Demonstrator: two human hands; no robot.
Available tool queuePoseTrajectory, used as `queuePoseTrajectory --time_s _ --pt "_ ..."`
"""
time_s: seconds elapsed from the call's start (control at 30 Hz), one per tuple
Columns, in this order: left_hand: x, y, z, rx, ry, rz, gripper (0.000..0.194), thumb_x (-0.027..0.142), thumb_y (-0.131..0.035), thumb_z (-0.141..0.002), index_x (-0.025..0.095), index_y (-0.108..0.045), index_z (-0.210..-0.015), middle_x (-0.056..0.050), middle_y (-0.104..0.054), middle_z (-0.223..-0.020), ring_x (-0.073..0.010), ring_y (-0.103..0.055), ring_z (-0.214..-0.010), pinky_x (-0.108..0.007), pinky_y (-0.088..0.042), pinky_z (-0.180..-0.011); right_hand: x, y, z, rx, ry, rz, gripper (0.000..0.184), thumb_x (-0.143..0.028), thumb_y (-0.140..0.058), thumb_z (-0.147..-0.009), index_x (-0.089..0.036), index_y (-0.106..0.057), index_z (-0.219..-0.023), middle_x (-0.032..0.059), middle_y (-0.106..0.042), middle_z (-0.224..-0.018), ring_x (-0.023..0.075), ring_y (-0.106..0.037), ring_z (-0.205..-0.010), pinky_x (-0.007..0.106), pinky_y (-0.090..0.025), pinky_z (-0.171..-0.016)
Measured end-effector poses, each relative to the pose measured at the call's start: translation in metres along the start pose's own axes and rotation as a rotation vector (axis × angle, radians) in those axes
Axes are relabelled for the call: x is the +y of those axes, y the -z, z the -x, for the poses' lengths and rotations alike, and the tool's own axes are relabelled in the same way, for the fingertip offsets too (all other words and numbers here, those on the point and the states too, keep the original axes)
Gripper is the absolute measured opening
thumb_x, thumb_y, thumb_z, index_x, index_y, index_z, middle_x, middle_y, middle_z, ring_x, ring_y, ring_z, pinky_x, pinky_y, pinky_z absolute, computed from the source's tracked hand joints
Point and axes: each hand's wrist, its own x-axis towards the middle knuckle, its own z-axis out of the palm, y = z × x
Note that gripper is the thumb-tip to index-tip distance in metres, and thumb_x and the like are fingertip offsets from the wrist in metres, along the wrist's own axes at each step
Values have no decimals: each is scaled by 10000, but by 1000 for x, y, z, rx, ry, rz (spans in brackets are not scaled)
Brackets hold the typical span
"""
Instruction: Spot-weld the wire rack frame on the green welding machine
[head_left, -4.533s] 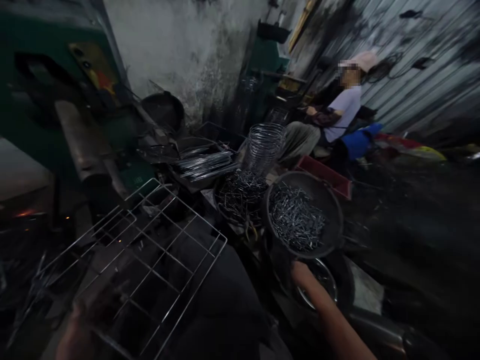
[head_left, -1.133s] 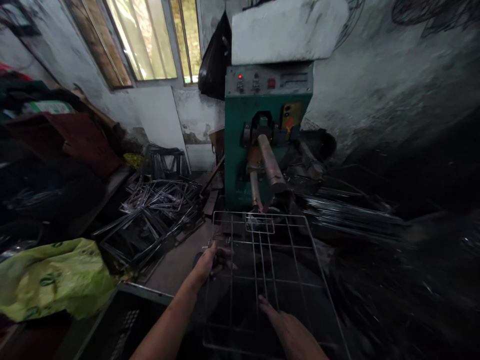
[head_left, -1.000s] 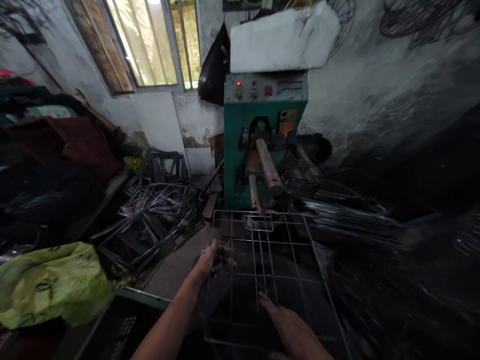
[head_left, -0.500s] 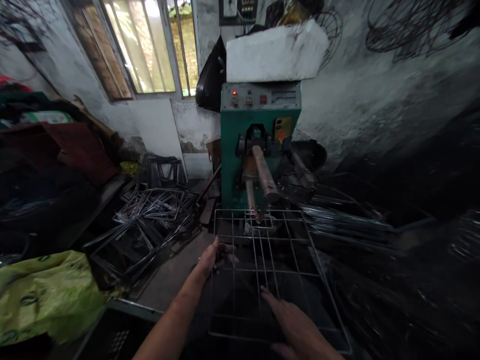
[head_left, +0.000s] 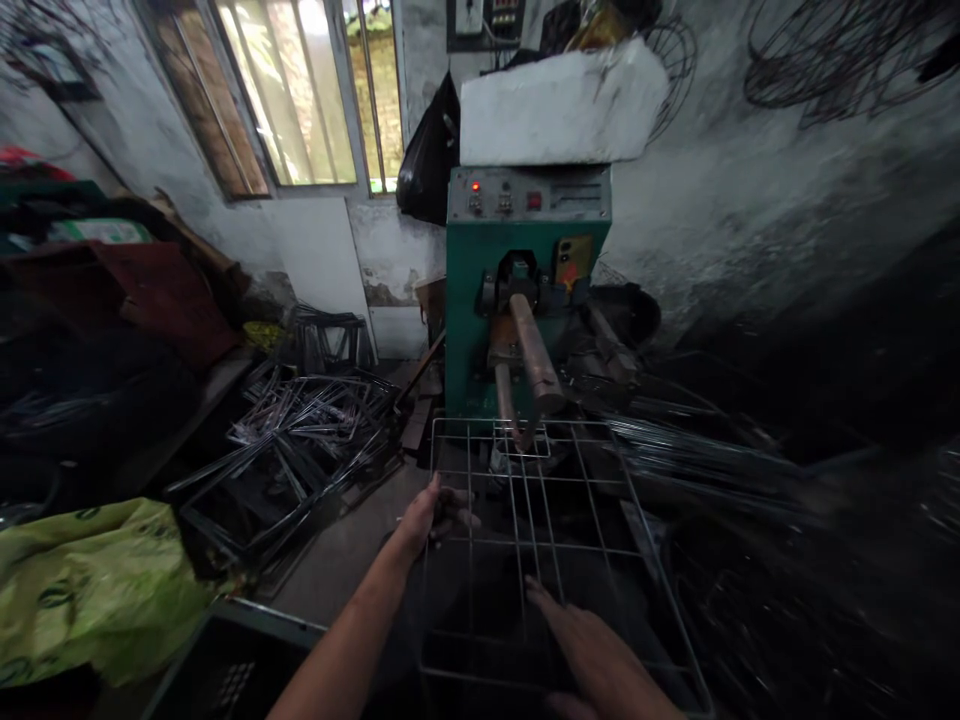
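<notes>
Wire grid point(head_left: 517, 543) reaches toward the green machine point(head_left: 466, 290), its far part under the lower rod point(head_left: 505, 395). The left hand point(head_left: 421, 518) curls round its left edge, apparently to steady it; the right hand point(head_left: 577, 635) lies at the near-middle wires, perhaps for balance, its grip unclear.

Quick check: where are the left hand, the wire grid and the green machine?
Left hand point(head_left: 420, 514): head view, back of the hand.
Wire grid point(head_left: 469, 474): head view, wire crossing near its far left corner.
Green machine point(head_left: 466, 255): head view, front, below the panel.
</notes>
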Motion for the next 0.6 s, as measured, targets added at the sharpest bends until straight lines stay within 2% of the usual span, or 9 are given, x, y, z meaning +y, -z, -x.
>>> queuePoseTrajectory --time_s 0.07,0.17,0.33,0.43,0.6 --pt "-1 0 -1 -6 -37 2 730 745 -304 -860 102 -645 -906 -142 -725 -686 -52 -186 -303 -233 -92 -340 -3 3 -2 -42 -44 10 1055 -193 -630 -635 -346 -114 -1542 9 -146 -1580 341 -312 -1414 532 -316 -1147" --pt "-2 0 -3 -4 -64 -6 758 764 -322 -840 88 -655 -922 -155 -720 -674 -54 -195 -311 -238 -76 -358 -17 18 -8 -118 -135 36 1018 -193 -611 -591 -190 -238 -1539 104 -184 -1568 378 -382 -1372 549 -308 -1146" --pt "-1 -2 -3 28 -29 20 840 828 -369 -778 84 -679 -1013 -154 -729 -706 -62 -280 -334 -219 -148 -380 -36 37 -13 -162 -179 44 994 -212 -597 -579 -101 -291 -1518 133 -196 -1561 365 -416 -1351 496 -325 -1153" --pt "2 -5 -1 50 -13 34 833 813 -370 -797 81 -687 -1038 -152 -735 -723 -61 -275 -330 -220 -160 -369 -32 36 -12 -151 -178 36 985 -223 -599 -594 -108 -286 -1521 130 -196 -1563 370 -385 -1372 504 -298 -1167" --pt "6 -7 1 43 -39 61 782 793 -420 -794 81 -710 -934 -116 -714 -657 -43 -221 -305 -220 -137 -327 -13 22 -12 -139 -158 2 1010 -234 -636 -603 -227 -258 -1539 87 -208 -1570 368 -346 -1394 516 -293 -1167"
